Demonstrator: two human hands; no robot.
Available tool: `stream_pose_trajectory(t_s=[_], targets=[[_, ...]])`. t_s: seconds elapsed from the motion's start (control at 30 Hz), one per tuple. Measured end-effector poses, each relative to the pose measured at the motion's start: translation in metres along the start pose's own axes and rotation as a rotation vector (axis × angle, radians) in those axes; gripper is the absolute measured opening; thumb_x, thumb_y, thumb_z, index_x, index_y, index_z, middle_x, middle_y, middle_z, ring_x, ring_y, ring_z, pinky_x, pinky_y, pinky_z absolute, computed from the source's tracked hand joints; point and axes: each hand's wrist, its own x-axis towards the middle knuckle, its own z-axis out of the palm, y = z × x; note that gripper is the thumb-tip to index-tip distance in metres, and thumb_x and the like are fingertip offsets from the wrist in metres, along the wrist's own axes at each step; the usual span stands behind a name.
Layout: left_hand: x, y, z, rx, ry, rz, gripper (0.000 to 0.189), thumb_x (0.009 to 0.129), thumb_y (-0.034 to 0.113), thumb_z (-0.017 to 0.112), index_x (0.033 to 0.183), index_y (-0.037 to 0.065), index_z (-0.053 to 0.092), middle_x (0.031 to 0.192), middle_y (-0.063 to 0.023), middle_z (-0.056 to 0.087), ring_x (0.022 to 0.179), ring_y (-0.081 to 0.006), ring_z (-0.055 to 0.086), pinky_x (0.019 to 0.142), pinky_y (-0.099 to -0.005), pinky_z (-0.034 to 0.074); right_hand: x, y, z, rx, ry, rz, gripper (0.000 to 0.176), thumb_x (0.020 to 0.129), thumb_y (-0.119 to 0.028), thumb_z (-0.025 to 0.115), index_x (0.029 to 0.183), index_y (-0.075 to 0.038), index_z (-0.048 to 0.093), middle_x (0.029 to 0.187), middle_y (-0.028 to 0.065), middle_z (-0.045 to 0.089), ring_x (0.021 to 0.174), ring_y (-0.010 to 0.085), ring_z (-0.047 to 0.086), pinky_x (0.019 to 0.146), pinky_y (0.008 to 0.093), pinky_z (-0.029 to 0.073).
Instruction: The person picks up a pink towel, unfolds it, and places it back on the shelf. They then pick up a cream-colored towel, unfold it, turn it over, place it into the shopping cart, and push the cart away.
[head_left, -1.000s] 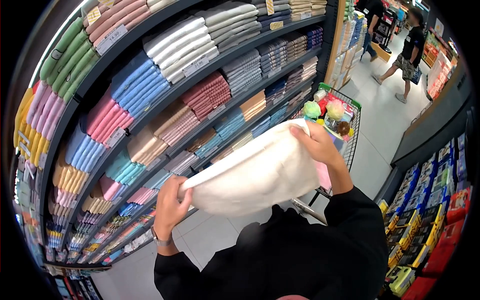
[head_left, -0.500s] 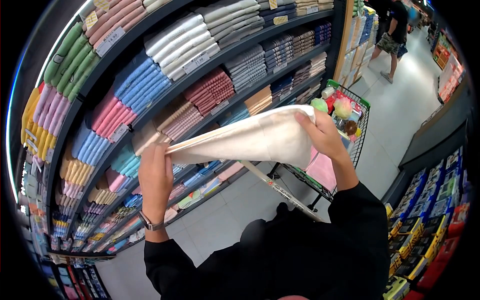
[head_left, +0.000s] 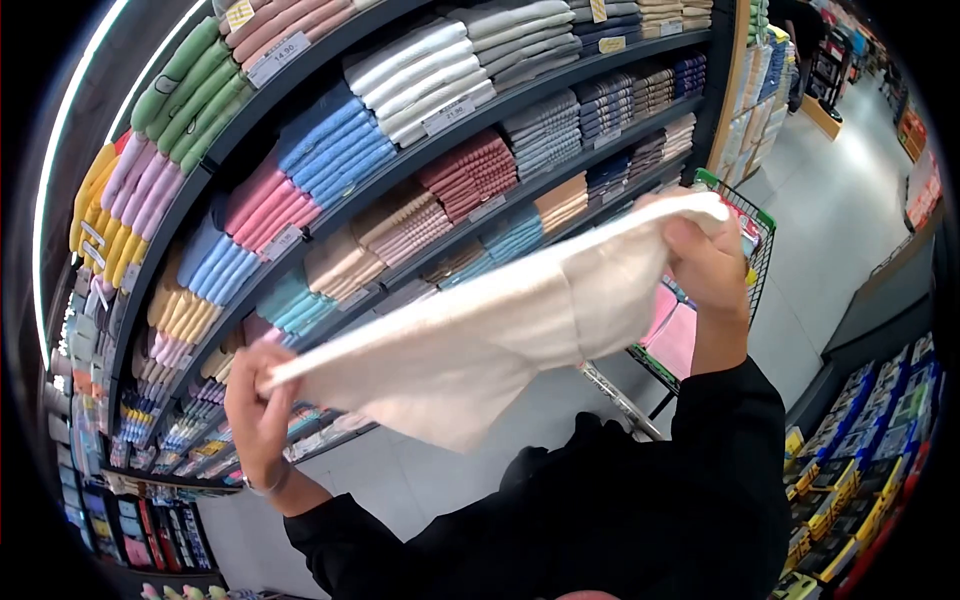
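Just the head view here. The person is holding a cream towel stretched out in front of them, up at about chest height and slanting from lower left to upper right. The left hand is pinching the low corner, fingers closed tight on the cloth, with a watch showing at that wrist. The right hand is gripping the high corner, fist closed around the bunched edge.

The towel is blocking quite a bit. It's covering the middle of the lower shelves and most of the shopping cart behind it, so only the cart's green rim, some wire side and a pink item inside are peeking out past the right hand.

Behind all that, the shelving wall is curving across the left and top, packed with folded towels in green, yellow, pink, blue, white, grey and maroon, with price tags along the edges. Pale floor is running off to the right, and a rack of colourful packages is sitting down in the right corner. The person's black sleeves are filling the bottom.
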Motion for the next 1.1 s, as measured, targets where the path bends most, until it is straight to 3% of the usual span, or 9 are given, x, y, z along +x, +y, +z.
stream_pose_trajectory(t_s=[0.1, 0.13, 0.2, 0.27, 0.4, 0.5, 0.67, 0.8, 1.1], targets=[[-0.044, -0.039, -0.04, -0.301, -0.034, 0.254, 0.026, 0.075, 0.016, 0.07, 0.086, -0.001, 0.053, 0.074, -0.0126, 0.058, 0.065, -0.0141, 0.055, 0.061, -0.0281, 0.045, 0.001, -0.005, 0.007, 0.2, -0.287, -0.156, 0.022, 0.092, -0.012, 0.061, 0.105, 0.006, 0.066, 0.097, 0.0087, 0.07, 0.084, 0.0111, 0.065, 0.072, 0.0251, 0.052], [-0.036, -0.044, -0.05, -0.518, -0.324, 0.381, 0.028, 0.074, 0.017, 0.07, 0.086, -0.001, 0.054, 0.076, -0.0118, 0.059, 0.066, -0.0146, 0.053, 0.061, -0.0278, 0.044, 0.01, -0.001, 0.014, 0.203, -0.291, -0.159, 0.022, 0.092, -0.012, 0.061, 0.105, 0.006, 0.066, 0.097, 0.0087, 0.07, 0.084, 0.0111, 0.065, 0.072, 0.0251, 0.052], [-0.032, -0.075, -0.051, -0.129, 0.156, 0.201, 0.024, 0.079, 0.015, 0.069, 0.089, -0.002, 0.055, 0.079, -0.0103, 0.059, 0.07, -0.0167, 0.053, 0.064, -0.0275, 0.043, 0.027, 0.019, 0.035, -0.145, -0.092, 0.18, 0.024, 0.094, -0.017, 0.062, 0.103, 0.005, 0.067, 0.087, 0.0039, 0.069, 0.073, 0.007, 0.062, 0.063, 0.022, 0.049], [0.003, -0.066, -0.033, 0.126, 0.051, -0.078, 0.017, 0.085, 0.01, 0.066, 0.093, -0.002, 0.056, 0.081, -0.0077, 0.057, 0.073, -0.0174, 0.052, 0.067, -0.0269, 0.042, 0.044, 0.062, 0.066, -0.395, -0.008, 0.146, 0.028, 0.096, -0.023, 0.06, 0.103, 0.004, 0.067, 0.08, -0.0005, 0.066, 0.066, 0.0039, 0.056, 0.059, 0.0198, 0.045], [-0.014, -0.103, -0.04, 0.147, 0.014, 0.022, 0.013, 0.09, 0.006, 0.063, 0.099, 0.0, 0.057, 0.087, -0.005, 0.055, 0.077, -0.013, 0.05, 0.07, -0.0248, 0.042, 0.035, 0.073, 0.102, -0.267, 0.058, 0.074, 0.029, 0.099, -0.023, 0.057, 0.105, 0.003, 0.066, 0.086, 0.0004, 0.066, 0.076, 0.0042, 0.057, 0.068, 0.02, 0.046], [-0.03, -0.123, -0.054, -0.212, 0.101, -0.128, 0.013, 0.091, 0.005, 0.061, 0.102, 0.0, 0.057, 0.101, -0.0017, 0.053, 0.083, -0.0112, 0.05, 0.075, -0.023, 0.041, 0.032, 0.085, 0.112, -0.193, -0.009, 0.129, 0.029, 0.099, -0.022, 0.057, 0.107, 0.004, 0.065, 0.09, 0.0023, 0.067, 0.08, 0.0055, 0.059, 0.07, 0.0207, 0.047], [-0.037, -0.149, -0.067, -0.13, 0.122, -0.104, 0.013, 0.092, 0.006, 0.061, 0.102, 0.0, 0.057, 0.094, -0.0013, 0.052, 0.087, -0.009, 0.048, 0.081, -0.0211, 0.038, 0.034, 0.105, 0.146, -0.125, -0.047, 0.102, 0.029, 0.1, -0.023, 0.055, 0.107, 0.003, 0.065, 0.089, 0.0023, 0.068, 0.079, 0.0058, 0.06, 0.07, 0.0219, 0.049], [-0.055, -0.185, -0.062, -0.082, 0.146, -0.031, 0.009, 0.093, 0.01, 0.058, 0.097, 0.002, 0.055, 0.083, 0.0021, 0.048, 0.073, -0.0058, 0.042, 0.064, -0.02, 0.034, 0.013, 0.148, 0.159, -0.078, -0.028, 0.189, 0.027, 0.1, -0.024, 0.057, 0.105, 0.0, 0.067, 0.09, -0.0001, 0.067, 0.08, 0.0041, 0.058, 0.071, 0.0214, 0.047], [-0.088, -0.223, -0.033, -0.42, 0.047, -0.412, 0.015, 0.094, 0.017, 0.061, 0.1, 0.005, 0.053, 0.08, 0.0041, 0.051, 0.06, -0.0008, 0.043, 0.051, -0.015, 0.031, -0.043, 0.203, 0.166, -0.155, 0.091, 0.412, 0.032, 0.101, -0.029, 0.053, 0.101, 0.0, 0.067, 0.086, -0.0023, 0.064, 0.079, 0.0045, 0.055, 0.071, 0.0247, 0.046]])
